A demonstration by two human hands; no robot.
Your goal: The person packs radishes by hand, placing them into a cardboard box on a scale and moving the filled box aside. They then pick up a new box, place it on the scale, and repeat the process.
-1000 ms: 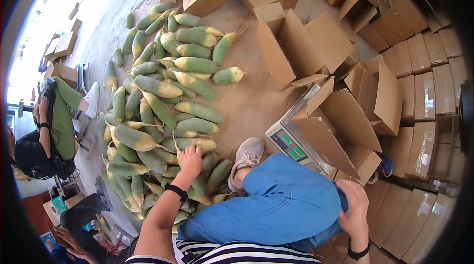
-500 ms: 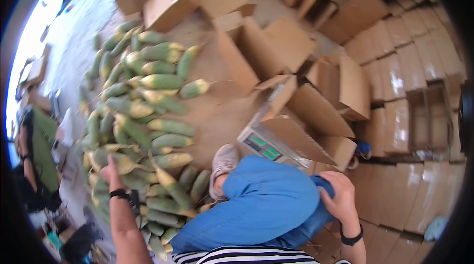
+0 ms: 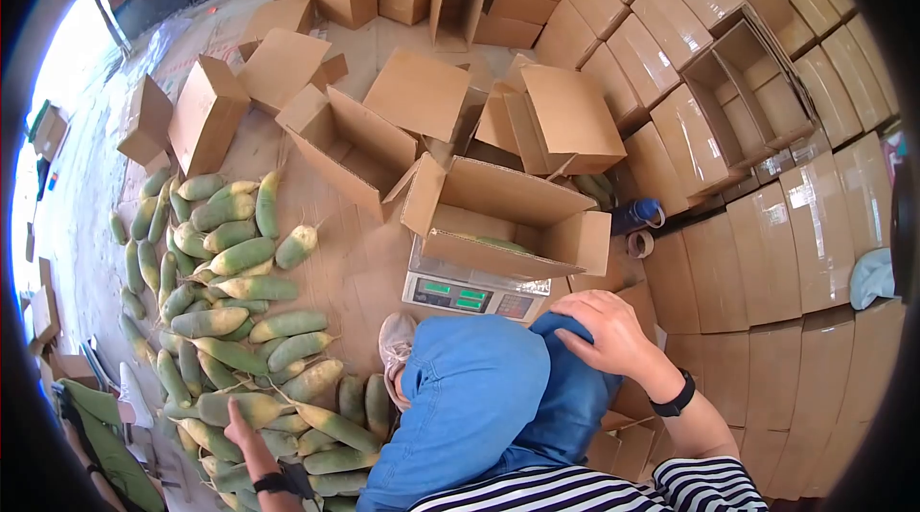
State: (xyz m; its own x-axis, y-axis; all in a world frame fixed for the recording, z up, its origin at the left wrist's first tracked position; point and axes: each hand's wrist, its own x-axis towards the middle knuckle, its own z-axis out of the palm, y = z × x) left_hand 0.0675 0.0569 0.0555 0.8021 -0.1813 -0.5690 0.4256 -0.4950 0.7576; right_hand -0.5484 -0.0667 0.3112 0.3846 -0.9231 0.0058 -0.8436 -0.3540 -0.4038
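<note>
My left hand (image 3: 239, 430) is at the lower left, its thumb across a green radish (image 3: 257, 409) with a pale root end. The fingers under that radish are mostly hidden, and the hand looks closed on it. Around it spreads a large pile of green radishes (image 3: 230, 321) on the floor. My right hand (image 3: 608, 332) lies open over my bent knee, holding nothing. In front of my knees, a digital scale (image 3: 458, 294) with green lit displays bears an open cardboard box (image 3: 498, 194); part of a green radish (image 3: 503, 245) shows inside.
More open cardboard boxes (image 3: 347, 140) stand beyond the scale. Stacked cartons (image 3: 805, 215) form a wall on the right. A blue roll (image 3: 636, 215) and a tape roll (image 3: 639, 244) lie beside the box. Another person in green (image 3: 115, 455) is at the lower left.
The view has turned, so the scale and boxes appear more level and farther left. My left hand is still at a radish in the pile, and my right hand stays on my knee.
</note>
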